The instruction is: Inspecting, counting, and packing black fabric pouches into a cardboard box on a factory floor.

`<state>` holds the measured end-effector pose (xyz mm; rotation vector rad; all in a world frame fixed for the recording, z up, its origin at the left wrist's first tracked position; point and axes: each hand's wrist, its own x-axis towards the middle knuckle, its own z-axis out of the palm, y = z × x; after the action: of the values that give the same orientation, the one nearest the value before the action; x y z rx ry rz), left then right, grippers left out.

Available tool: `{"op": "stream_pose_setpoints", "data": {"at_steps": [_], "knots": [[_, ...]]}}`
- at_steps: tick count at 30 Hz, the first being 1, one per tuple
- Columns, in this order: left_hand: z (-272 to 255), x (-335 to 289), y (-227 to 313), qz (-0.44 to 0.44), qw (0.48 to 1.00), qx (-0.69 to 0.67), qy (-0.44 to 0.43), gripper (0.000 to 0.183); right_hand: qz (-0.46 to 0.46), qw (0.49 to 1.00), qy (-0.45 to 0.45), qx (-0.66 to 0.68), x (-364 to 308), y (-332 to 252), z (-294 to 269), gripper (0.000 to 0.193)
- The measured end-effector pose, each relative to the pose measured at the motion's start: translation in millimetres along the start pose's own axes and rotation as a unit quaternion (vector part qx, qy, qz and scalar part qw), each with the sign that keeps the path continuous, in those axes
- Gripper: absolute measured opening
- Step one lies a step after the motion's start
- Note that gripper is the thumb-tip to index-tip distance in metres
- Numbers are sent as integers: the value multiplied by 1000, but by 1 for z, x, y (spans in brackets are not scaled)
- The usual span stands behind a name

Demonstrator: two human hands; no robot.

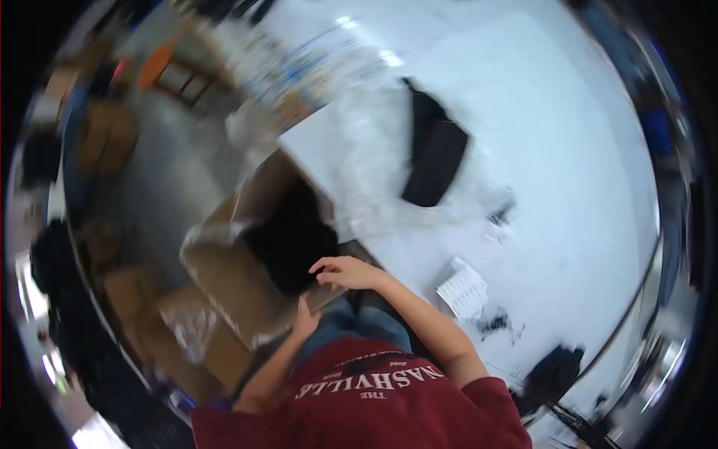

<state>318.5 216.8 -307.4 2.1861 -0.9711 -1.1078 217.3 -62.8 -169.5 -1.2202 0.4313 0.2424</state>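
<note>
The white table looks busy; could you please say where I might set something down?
The white table is bare between the black item and the table's right edge. It is crowded around the clear plastic, printed papers and dark cords.

Here's the box (224, 273), a bundle (293, 243) sitting inside it! Right of the box stretches the table (591, 194): papers (462, 290) on it, and farther ahead, a bag (440, 166) on plastic wrap (366, 135). Cartons (108, 138) stand off to the box's left.

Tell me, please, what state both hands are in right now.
Left hand: by the near edge of the cardboard box; grip cannot be told.
Right hand: open, holding nothing visible.
</note>
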Motion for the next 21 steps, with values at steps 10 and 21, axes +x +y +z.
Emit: {"op": "stream_pose_setpoints", "data": {"at_steps": [10,21], "knots": [[-41,60,108,115,968,-20,-223,47,-283,821,442,225,-192,-14,12,27],[-23,18,215,198,860,192,-429,46,-30,429,902,29,-419,88,81,15]]}}
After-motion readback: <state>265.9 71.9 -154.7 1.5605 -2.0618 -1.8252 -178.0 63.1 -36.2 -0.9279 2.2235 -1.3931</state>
